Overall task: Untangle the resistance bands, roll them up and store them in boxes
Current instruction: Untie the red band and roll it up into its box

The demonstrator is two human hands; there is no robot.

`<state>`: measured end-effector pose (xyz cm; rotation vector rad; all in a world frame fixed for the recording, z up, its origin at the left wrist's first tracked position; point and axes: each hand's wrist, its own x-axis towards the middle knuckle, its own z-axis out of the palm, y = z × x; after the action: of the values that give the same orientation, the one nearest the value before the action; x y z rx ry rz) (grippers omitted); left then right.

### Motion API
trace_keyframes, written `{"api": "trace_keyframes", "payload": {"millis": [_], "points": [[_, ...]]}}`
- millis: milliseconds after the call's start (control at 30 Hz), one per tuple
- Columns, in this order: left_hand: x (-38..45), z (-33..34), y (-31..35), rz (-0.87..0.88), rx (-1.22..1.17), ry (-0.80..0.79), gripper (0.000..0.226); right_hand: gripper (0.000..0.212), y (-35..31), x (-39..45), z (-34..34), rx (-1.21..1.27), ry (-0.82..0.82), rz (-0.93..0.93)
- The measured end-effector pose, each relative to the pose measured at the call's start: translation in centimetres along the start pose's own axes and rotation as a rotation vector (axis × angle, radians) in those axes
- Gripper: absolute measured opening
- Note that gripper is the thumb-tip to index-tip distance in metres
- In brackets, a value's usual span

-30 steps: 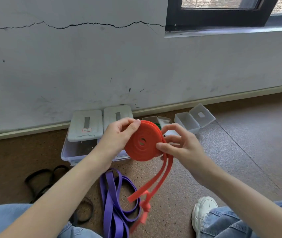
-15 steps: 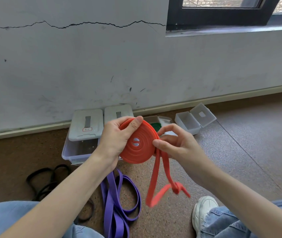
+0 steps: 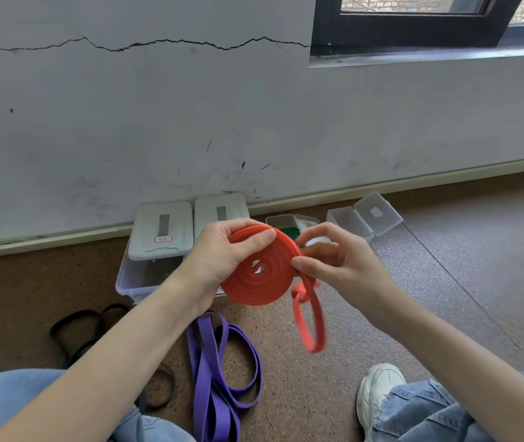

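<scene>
**Last loop of the red band to wind on**

I am in the middle of the rolling step. My left hand (image 3: 222, 255) holds the red band (image 3: 259, 269) as a flat coil in the air in front of me, thumb curled over the top edge and fingers behind it, so the turns stay pressed together. My right hand (image 3: 334, 261) pinches the band between thumb and forefinger at the coil's right edge, just where the free part leaves it. Below that pinch hangs the short tail loop (image 3: 311, 323), and there is a twist or knot near its top; I cannot tell which.

As I judge it, the next move calls for smoothing that twist flat, then feeding the loop round the coil while my left hand keeps squeezing. If my left thumb eases, the rubber will likely spring and the turns unwind.

Then the coil needs a box. The open small box (image 3: 355, 223) sits against the wall to the right, lid flipped back, and looks free. The box beside it already shows the green band (image 3: 289, 231) inside. The big clear tub (image 3: 146, 272) on the left carries two closed lidded boxes (image 3: 161, 231) on top.

For room, the floor (image 3: 445, 282) to my right is open, a clean reach to the small box past my white shoe (image 3: 378, 390). Nearer me, the purple band (image 3: 219, 362) and the black bands (image 3: 88, 327) lie loose on the floor, not yet rolled.
</scene>
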<state>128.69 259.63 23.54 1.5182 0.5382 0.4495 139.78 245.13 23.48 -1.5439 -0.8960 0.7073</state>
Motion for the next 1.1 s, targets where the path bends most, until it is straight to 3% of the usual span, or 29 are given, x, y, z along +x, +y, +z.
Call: {"api": "trace_keyframes", "payload": {"millis": [133,267,433,533,600,700,733,833,1000,1100], "points": [[0.0,0.5,0.4,-0.027,-0.184,0.094,0.012,0.021,-0.1,0.0,0.1,0.035,-0.003,0.024],[-0.3,1.2,-0.2,-0.008,-0.208,0.156,0.006,0.021,-0.1,0.0,0.1,0.1,0.007,0.046],[0.0,-0.2,-0.1,-0.046,0.122,-0.146,0.019,0.015,0.1,0.1,-0.8,-0.102,-0.034,0.003],[-0.3,0.1,-0.8,0.012,0.327,-0.203,0.03,0.015,0.4,0.1,-0.2,-0.247,-0.083,-0.052],[-0.3,0.4,-1.0,0.121,0.391,-0.16,0.026,0.019,0.6,0.2,-0.1,-0.271,-0.058,-0.054],[0.4,0.0,-0.5,0.25,0.326,-0.003,0.002,0.031,0.4,0.2,-0.5,-0.229,-0.062,-0.018],[0.6,-0.2,-0.4,0.275,0.299,0.055,0.01,0.035,0.3,0.2,-0.5,-0.207,-0.072,-0.007],[0.7,-0.2,-0.3,0.289,0.231,0.166,0.015,0.04,0.2,0.1,-0.2,-0.17,-0.069,-0.004],[0.3,0.3,-0.3,0.269,0.139,0.192,0.002,0.03,0.4,0.0,0.3,-0.119,-0.04,-0.007],[0.1,0.6,-0.7,0.237,0.092,0.259,0.012,0.022,0.7,-0.1,0.5,-0.148,-0.013,-0.026]]}}
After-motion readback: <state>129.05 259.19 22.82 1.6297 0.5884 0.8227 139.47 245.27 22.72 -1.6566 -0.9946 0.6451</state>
